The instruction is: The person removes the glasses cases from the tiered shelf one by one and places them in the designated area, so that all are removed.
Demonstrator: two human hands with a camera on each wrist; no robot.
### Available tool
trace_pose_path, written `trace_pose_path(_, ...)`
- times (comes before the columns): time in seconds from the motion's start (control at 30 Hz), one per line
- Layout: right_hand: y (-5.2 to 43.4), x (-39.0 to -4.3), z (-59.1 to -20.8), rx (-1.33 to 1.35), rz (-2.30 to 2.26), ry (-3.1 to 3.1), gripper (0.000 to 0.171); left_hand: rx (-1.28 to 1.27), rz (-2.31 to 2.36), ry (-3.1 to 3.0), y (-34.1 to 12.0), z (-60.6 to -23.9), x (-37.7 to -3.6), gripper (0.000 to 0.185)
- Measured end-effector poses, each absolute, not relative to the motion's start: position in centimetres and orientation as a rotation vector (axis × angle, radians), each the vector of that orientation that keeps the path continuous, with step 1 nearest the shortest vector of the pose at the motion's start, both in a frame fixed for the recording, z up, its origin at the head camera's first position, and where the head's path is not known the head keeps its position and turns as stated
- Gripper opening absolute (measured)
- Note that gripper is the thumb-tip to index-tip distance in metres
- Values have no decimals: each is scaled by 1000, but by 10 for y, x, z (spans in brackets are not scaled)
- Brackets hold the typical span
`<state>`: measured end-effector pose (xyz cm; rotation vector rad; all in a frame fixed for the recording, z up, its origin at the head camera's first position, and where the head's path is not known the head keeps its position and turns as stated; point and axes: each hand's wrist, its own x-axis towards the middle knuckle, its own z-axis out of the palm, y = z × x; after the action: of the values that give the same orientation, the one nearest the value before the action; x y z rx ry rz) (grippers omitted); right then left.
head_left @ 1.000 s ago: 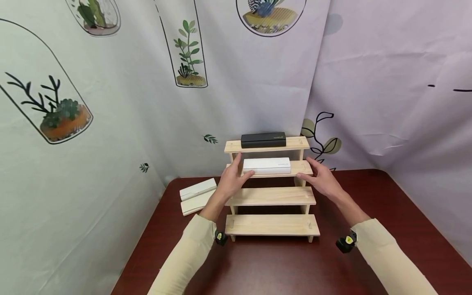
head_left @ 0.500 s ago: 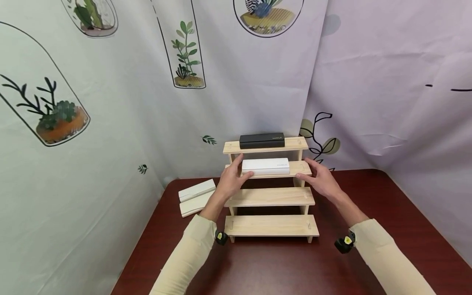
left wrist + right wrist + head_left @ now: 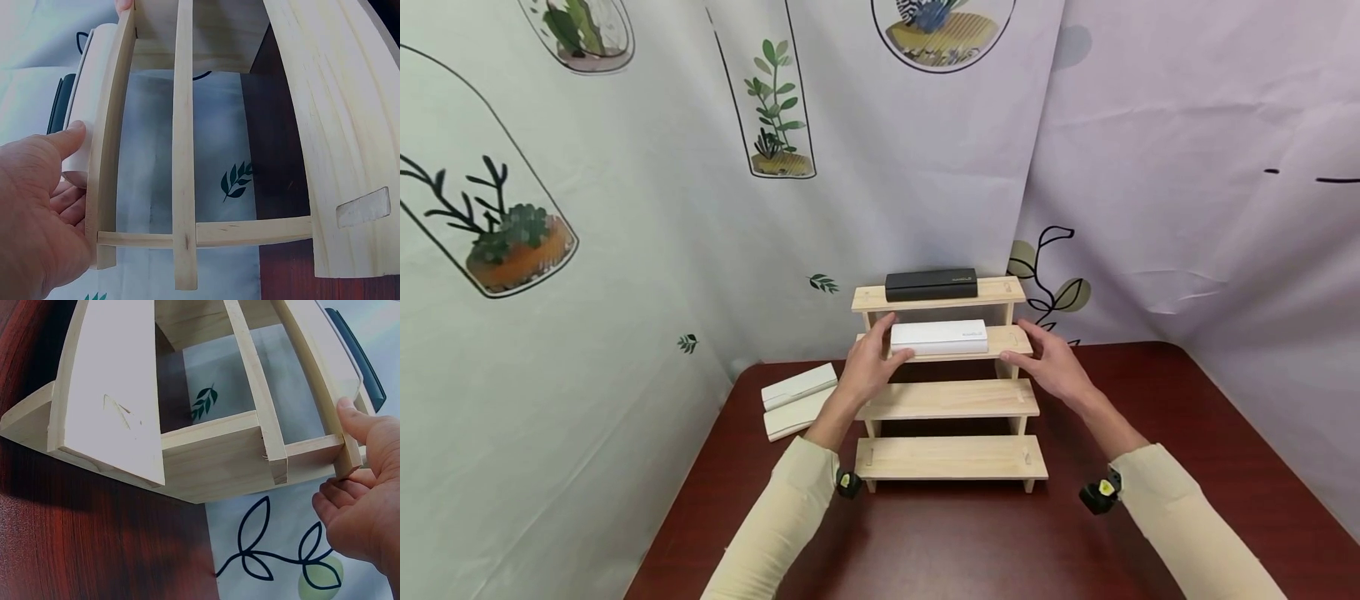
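Observation:
A stepped wooden display stand (image 3: 951,458) holds a white glasses case (image 3: 938,337) on its second shelf from the top. My left hand (image 3: 868,367) grips the left end of that case, thumb on its front, fingers past its end. In the left wrist view, the thumb of the left hand (image 3: 37,206) lies on the white case (image 3: 97,87). My right hand (image 3: 1054,360) holds the right end of the same shelf, right of the case. The right wrist view has the right hand (image 3: 372,487) with its thumb on the shelf edge and fingers curled below.
On the top shelf lies a black glasses case (image 3: 931,284). Two off-white cases (image 3: 800,386) lie on the dark red table (image 3: 955,542), left of the stand. A plant-printed cloth (image 3: 925,208) hangs close behind the stand.
The head view has shifted very slightly. Both hands, the white glasses case and the stand keep their positions relative to each other.

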<state>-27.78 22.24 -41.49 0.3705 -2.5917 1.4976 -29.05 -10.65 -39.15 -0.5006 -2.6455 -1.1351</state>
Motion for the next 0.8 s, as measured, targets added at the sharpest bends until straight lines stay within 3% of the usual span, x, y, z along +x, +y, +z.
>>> trace_pose_path(0.8, 222, -276, -415, 354, 1497, -2594, 86, -521, -1152, -2631, -107, -390, -290, 78)
